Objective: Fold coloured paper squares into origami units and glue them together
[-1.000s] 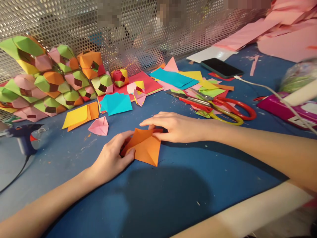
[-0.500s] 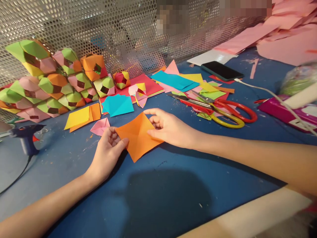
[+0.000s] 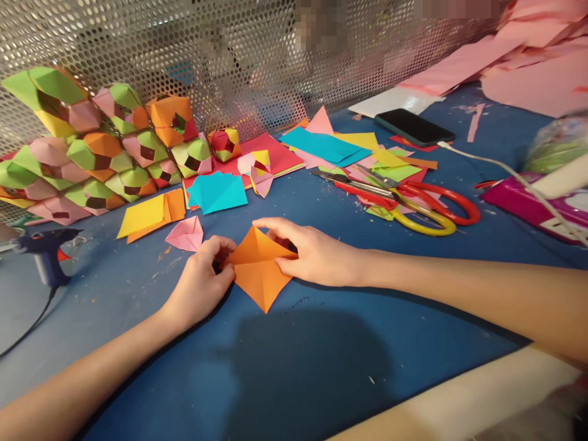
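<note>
Between my hands is a square of orange paper [image 3: 263, 272], turned like a diamond, with crease lines crossing at its middle. My left hand [image 3: 204, 272] pinches its left corner between thumb and fingers. My right hand [image 3: 312, 254] grips the right side, thumb on top, with the index finger reaching to the far corner. Just beyond my left hand lies a folded pink paper piece [image 3: 186, 234]. Yellow paper squares [image 3: 141, 215] rest on orange ones farther left, and a stack of blue paper squares [image 3: 218, 193] sits behind.
Folded paper balls [image 3: 96, 153] are piled against a perforated metal panel [image 3: 257, 61]. A glue gun [image 3: 46, 251] stands at left. Scissors [image 3: 427, 211] lie among paper scraps at right, near a phone [image 3: 413, 127] with a white cable and a magenta object [image 3: 523, 205].
The orange paper has come slightly nearer to me and turned, its near corner now pointing straight toward me. Both hands keep hold of it; my right hand has shifted nearer.
</note>
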The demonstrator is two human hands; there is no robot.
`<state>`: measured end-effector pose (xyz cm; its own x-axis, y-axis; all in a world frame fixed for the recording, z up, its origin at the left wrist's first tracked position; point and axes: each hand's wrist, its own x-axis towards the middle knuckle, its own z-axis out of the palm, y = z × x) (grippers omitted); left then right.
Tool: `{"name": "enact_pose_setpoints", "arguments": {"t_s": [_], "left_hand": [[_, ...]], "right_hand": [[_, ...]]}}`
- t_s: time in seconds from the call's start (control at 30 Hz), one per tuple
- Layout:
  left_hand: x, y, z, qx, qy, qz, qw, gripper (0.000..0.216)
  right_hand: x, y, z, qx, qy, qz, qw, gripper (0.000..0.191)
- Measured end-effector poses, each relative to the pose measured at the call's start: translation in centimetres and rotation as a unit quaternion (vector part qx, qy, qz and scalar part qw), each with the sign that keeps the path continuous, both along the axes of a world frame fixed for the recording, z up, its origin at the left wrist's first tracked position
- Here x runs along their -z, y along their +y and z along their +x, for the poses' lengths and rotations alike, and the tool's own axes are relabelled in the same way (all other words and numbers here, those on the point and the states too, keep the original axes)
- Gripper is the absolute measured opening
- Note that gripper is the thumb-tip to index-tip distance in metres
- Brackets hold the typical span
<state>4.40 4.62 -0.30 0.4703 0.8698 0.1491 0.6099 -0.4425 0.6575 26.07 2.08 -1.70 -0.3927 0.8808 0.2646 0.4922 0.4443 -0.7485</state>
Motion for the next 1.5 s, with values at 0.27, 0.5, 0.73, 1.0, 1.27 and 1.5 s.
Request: {"name": "enact_pose_setpoints", "arguments": {"t_s": [0.27,0.5,0.73,1.0,1.27,1.5], "left_hand": [[0.0,-0.1,-0.1,0.072,-0.016,-0.031,0.997,0.035],[0.1,-0.1,-0.5,0.082,0.032,0.043,0.995,0.030],[-0.4,-0.3,-0.5,0.093,0.065,0.080,0.990,0.023],[-0.5,-0.4,-0.2,-0.006,-0.066,-0.067,0.996,0.023],[-0.7,-1.4,0.5,-0.002,-0.177,-0.169,0.970,0.022],[-0.5,-1.4,0.6,-0.022,-0.186,-0.155,0.970,0.020]], "right_hand": [[1.0,0.0,0.2,-0.102,-0.077,0.135,0.983,0.056],[0.4,0.5,1.1,-0.123,-0.206,0.272,0.932,0.039],[-0.2,0.7,1.8,-0.126,-0.217,0.277,0.928,0.034],[-0.3,0.2,0.4,0.050,0.027,0.006,0.998,0.034],[-0.6,-0.2,-0.4,0.046,0.125,-0.085,0.987,0.033],[-0.8,-0.8,-1.0,0.058,0.120,-0.080,0.988,0.025]]}}
